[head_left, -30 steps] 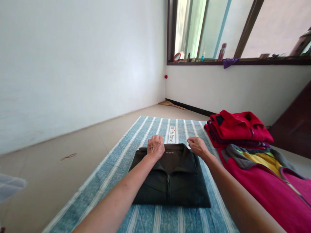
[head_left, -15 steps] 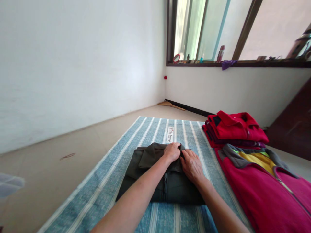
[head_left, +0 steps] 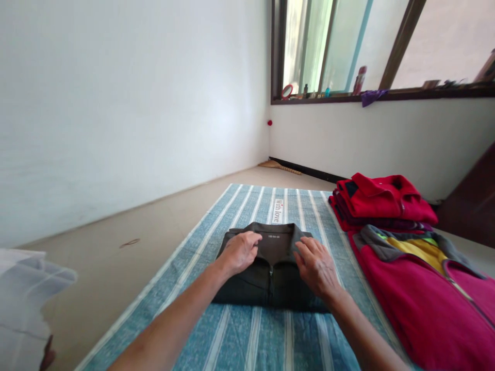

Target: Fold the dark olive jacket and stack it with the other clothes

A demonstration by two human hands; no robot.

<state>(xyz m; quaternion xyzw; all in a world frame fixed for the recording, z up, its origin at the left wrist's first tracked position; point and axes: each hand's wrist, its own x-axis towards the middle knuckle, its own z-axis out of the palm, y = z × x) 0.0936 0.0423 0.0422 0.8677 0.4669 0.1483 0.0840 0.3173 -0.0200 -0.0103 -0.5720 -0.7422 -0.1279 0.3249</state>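
Note:
A dark grey-green zip jacket point(head_left: 251, 288) lies folded in a flat rectangle, its collar at the far side and its zipper facing up. Printed marks show on the inside of the collar. My left hand point(head_left: 242, 252) pinches the left flap of the collar between thumb and fingers. On the opposite flap, my right hand point(head_left: 317, 265) has its bent fingers closed around the collar edge; the thumb is partly hidden. Under the jacket is a blue striped cloth point(head_left: 209, 247) with a "With love" label.
To the right lies a magenta fleece jacket point(head_left: 410, 299) with a grey collar and yellow lining. Behind it sits a stack of folded red clothes point(head_left: 386, 198). Whitish sheer fabric point(head_left: 31, 293) hangs at the left edge. A broom point(head_left: 284, 166) lies by the far wall.
The collar has been spread open, baring its inside. My left hand has moved left from the collar's middle to its left flap; my right hand has shifted slightly right. The view has turned a little left.

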